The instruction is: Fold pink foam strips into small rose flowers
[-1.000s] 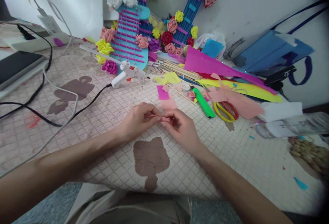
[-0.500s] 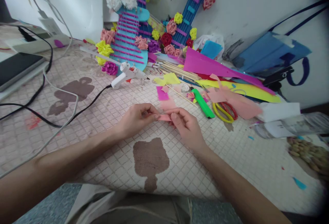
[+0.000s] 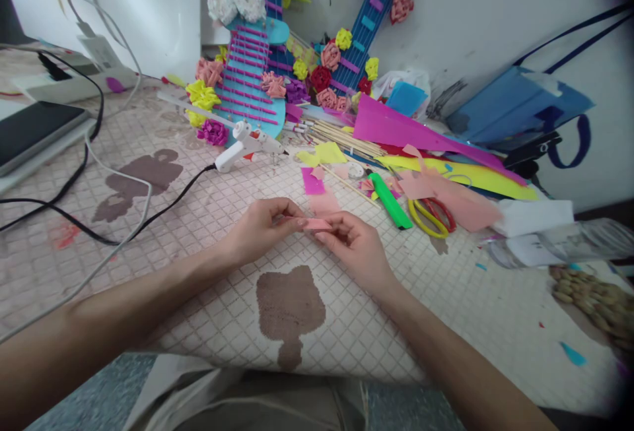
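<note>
Between my two hands is a small strip of pink paper point(image 3: 317, 224), held level just above the quilted cloth. My left hand point(image 3: 265, 230) pinches its left end between thumb and fingertips. At the other end, my right hand point(image 3: 357, 246) grips the strip, with the thumb below and the fingers curled over. Just beyond the fingertips, a flat pink paper piece point(image 3: 324, 202) and a magenta paper square point(image 3: 313, 181) lie on the cloth. A green box cutter point(image 3: 390, 200) rests to the right of my right hand, beside yellow-and-red-handled scissors point(image 3: 430, 217).
A white glue gun point(image 3: 245, 147) lies at the back left, its black cord point(image 3: 183, 195) running leftward. Behind stand blue decorated panels point(image 3: 250, 81) with paper flowers. Wooden sticks point(image 3: 341, 137) and coloured sheets point(image 3: 426, 131) pile up at the back right, near a clear plastic bottle point(image 3: 589, 239).
My right thumb has slid down from the top of the pink strip to its lower edge, so more of the strip shows. My left hand stays nearly still.
</note>
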`<action>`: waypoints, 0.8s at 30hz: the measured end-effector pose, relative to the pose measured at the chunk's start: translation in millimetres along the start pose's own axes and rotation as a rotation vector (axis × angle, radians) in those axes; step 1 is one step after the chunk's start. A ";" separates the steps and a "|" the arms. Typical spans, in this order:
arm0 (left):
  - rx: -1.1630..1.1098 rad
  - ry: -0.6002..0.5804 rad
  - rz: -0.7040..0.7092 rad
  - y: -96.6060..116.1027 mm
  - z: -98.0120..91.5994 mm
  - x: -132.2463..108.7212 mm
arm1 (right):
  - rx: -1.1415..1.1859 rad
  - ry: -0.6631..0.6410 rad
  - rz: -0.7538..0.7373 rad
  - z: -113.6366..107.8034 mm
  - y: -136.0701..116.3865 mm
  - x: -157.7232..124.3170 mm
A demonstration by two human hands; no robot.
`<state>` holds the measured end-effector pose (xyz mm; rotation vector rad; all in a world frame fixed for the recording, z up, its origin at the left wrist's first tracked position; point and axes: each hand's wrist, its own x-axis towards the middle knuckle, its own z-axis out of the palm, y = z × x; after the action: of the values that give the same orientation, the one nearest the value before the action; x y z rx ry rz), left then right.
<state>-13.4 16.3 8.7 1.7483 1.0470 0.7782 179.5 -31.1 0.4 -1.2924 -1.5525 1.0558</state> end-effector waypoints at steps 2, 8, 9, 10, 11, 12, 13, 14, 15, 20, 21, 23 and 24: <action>-0.018 -0.007 -0.001 0.6 -0.6 0.1 | 0.011 0.009 0.012 -0.2 0.0 0.1; -0.018 -0.005 -0.011 2.0 -0.4 -0.5 | 0.036 0.016 0.040 0.4 -0.9 -1.3; -0.019 -0.002 -0.007 2.1 -0.2 -0.6 | 0.037 0.014 0.045 0.3 -1.1 -1.6; -0.022 0.000 -0.002 2.2 -0.2 -0.7 | 0.037 0.012 0.049 0.1 -1.2 -1.9; -0.023 0.003 0.002 2.2 -0.1 -0.8 | 0.035 0.010 0.050 -0.1 -1.1 -2.0; -0.021 0.005 0.005 2.1 -0.1 -0.9 | 0.032 0.005 0.047 -0.3 -0.8 -1.9; -0.016 0.009 0.009 2.1 0.0 -0.9 | 0.021 -0.001 0.039 -0.3 -0.4 -1.7; -0.008 0.014 0.014 2.0 0.1 -1.0 | 0.005 -0.004 0.026 -0.1 0.1 -1.4; 0.002 0.017 0.020 2.0 0.3 -1.2 | -0.016 -0.002 0.009 0.3 0.7 -1.0; -0.001 -0.013 0.044 2.6 3.6 -3.0 | -0.111 0.023 -0.079 3.4 1.4 0.9; -0.015 -0.023 0.046 2.7 4.1 -3.4 | -0.128 0.019 -0.086 3.6 1.1 1.0; -0.040 -0.023 0.042 2.8 4.2 -3.5 | -0.150 0.026 -0.097 3.3 0.2 1.0; -0.054 -0.017 0.035 2.6 3.8 -3.4 | -0.148 0.039 -0.102 2.8 -0.2 0.9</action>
<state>-10.8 11.2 9.6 1.7287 0.9783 0.8046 176.6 -30.5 -0.3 -1.3098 -1.6745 0.8609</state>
